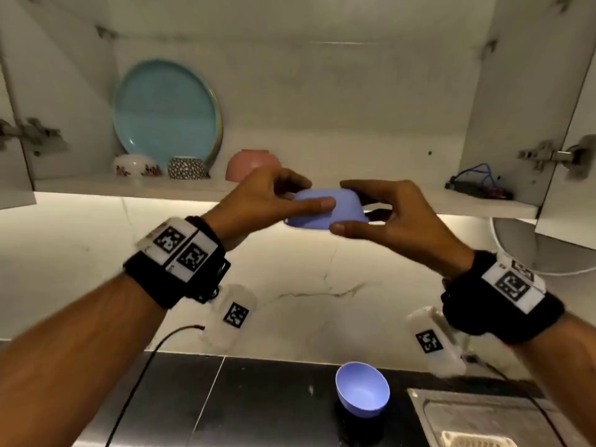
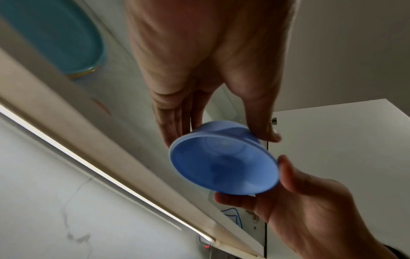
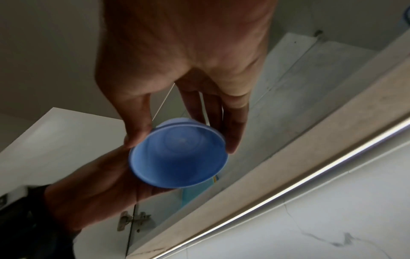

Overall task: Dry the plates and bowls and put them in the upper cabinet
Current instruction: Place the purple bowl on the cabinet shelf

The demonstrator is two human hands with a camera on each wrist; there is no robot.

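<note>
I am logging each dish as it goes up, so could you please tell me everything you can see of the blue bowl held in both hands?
The blue bowl is small, round and plain periwinkle, seemingly matte plastic, with a thin rolled rim and a flat foot. It is upside down, mouth facing down, level with the cabinet shelf's front edge. The left hand and right hand grip it from opposite sides, thumbs near the rim. Its inside looks empty.

No readable text; only coded square markers on the wristbands (image 1: 182, 253).
</note>
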